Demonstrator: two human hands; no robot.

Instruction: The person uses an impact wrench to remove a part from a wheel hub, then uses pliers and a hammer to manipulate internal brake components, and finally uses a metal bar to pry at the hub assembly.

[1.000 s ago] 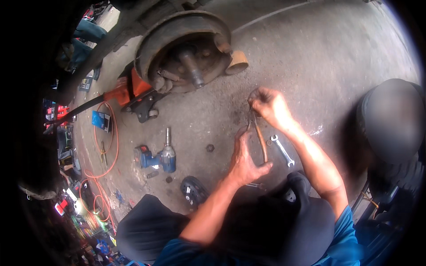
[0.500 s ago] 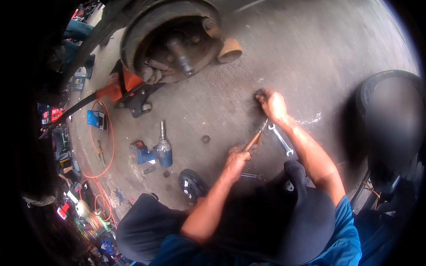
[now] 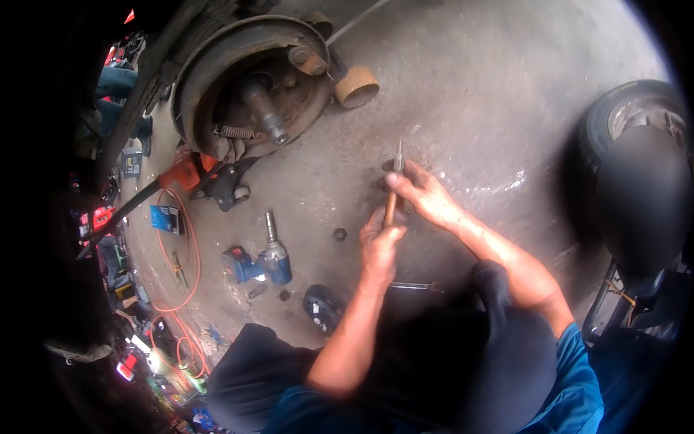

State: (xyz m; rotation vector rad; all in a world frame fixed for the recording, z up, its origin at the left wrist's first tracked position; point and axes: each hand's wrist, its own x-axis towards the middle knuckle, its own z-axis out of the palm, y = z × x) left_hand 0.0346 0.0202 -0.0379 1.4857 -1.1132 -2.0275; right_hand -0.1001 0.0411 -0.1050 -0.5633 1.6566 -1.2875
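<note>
My left hand (image 3: 380, 246) is wrapped around the orange-brown handles of a pair of long-nose pliers (image 3: 390, 210), whose thin tip points away from me. Close against it, my right hand (image 3: 428, 195) has its thumb on the pliers near the joint. A small dark piece (image 3: 387, 171) shows beside the right fingers, partly covered by hand and tool; its kind is unclear. Both hands are above the concrete floor, in front of my knees. Under the left forearm's side lies a wrench (image 3: 413, 286), and a loose nut (image 3: 340, 234) is to the left.
A wheel hub with brake shoes and a bare spindle (image 3: 266, 116) hangs at upper left, over an orange floor jack (image 3: 186, 172). A blue impact wrench (image 3: 271, 264), a blue box (image 3: 165, 219) and an orange hose (image 3: 196, 267) lie left. A tyre (image 3: 603, 119) is at right.
My right hand has come left and nearer, meeting the pliers, which now point more straight ahead. The open-ended wrench seen beside my right forearm is out of sight. The view has shifted slightly.
</note>
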